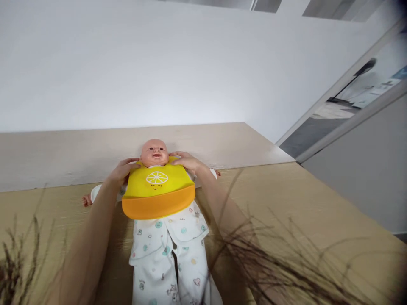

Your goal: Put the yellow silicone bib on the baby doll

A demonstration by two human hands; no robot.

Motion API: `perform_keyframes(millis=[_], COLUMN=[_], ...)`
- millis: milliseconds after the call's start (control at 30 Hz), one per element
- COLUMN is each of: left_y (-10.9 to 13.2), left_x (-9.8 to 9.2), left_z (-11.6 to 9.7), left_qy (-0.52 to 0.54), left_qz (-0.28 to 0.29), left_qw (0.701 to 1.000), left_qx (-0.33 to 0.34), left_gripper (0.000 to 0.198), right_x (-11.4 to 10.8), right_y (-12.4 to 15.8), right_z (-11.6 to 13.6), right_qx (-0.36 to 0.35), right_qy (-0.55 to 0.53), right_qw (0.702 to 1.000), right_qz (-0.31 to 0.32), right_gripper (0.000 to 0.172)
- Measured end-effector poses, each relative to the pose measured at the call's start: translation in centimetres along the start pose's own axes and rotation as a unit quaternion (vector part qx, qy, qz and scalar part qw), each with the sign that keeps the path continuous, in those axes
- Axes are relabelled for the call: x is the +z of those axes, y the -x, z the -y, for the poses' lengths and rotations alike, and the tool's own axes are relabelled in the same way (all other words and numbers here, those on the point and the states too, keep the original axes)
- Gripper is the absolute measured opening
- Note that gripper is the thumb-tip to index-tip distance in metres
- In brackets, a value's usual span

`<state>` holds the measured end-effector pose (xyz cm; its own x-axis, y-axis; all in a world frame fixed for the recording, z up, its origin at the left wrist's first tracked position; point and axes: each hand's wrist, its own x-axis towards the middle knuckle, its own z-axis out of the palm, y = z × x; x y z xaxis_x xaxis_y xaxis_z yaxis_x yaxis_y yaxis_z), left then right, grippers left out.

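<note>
A baby doll (pixel 154 152) in white patterned pyjamas (pixel 170 250) lies on its back on the wooden table (pixel 286 203), head away from me. A yellow bib (pixel 157 186) with an orange pocket and a lemon face covers its chest. My left hand (pixel 122 170) rests at the doll's shoulder, fingers curled onto the bib's top left corner. My right hand (pixel 187 161) sits beside the doll's neck, fingers closed on the bib's top right corner.
A pale raised board (pixel 79 152) runs along the back of the table against a white wall (pixel 159 63). Strands of dark hair (pixel 270 262) hang across the lower view. At the right stands a grey partition (pixel 365 169).
</note>
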<state>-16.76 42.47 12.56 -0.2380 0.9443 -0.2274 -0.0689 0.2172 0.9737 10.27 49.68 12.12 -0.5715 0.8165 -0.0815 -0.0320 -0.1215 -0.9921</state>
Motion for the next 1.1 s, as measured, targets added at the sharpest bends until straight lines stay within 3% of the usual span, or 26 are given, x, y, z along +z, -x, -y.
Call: perform_keyframes(millis=[67, 167, 333, 400, 500, 633, 767, 900, 1100], left_y=[0.1, -0.1, 1.4, 3.1, 6.2, 9.9, 12.4, 13.9, 15.9], left_x=[-0.2, 0.1, 1.1, 0.8, -0.5, -2.2, -1.9, -0.6, 1.4], left_z=[0.2, 0.0, -0.9, -1.0, -0.7, 0.9, 2.4, 3.1, 3.6], left_qy=[0.038, 0.087, 0.125, 0.135, 0.147, 0.135, 0.116, 0.086, 0.03], left_qz=[-0.005, -0.047, -0.064, -0.047, -0.012, 0.005, -0.002, -0.026, -0.08], left_qw=[0.999, 0.995, 0.988, 0.987, 0.987, 0.991, 0.991, 0.992, 0.99], left_qx=[-0.005, -0.026, -0.062, -0.075, -0.062, 0.014, 0.063, 0.093, 0.113], left_gripper=[0.058, 0.049, 0.016, 0.015, 0.017, 0.034, 0.034, 0.044, 0.042], right_x=[-0.1, 0.2, 1.5, 1.9, 1.9, 1.4, 1.8, 3.3, 5.0], right_y=[-0.1, -0.7, -0.2, 1.2, 4.2, 9.1, 12.9, 13.9, 13.2], right_z=[-0.9, -1.8, -1.6, -1.4, -1.4, -2.0, -3.2, -4.2, -4.1], right_qx=[0.008, 0.015, -0.006, -0.02, -0.048, -0.074, -0.099, -0.113, -0.119], right_qy=[-0.056, -0.101, -0.038, -0.011, -0.018, -0.033, -0.046, -0.026, -0.034], right_qw=[0.998, 0.993, 0.983, 0.977, 0.978, 0.987, 0.99, 0.989, 0.976], right_qz=[-0.023, -0.058, -0.18, -0.212, -0.2, -0.14, -0.091, -0.086, -0.178], right_gripper=[0.058, 0.046, 0.029, 0.03, 0.036, 0.055, 0.059, 0.07, 0.073])
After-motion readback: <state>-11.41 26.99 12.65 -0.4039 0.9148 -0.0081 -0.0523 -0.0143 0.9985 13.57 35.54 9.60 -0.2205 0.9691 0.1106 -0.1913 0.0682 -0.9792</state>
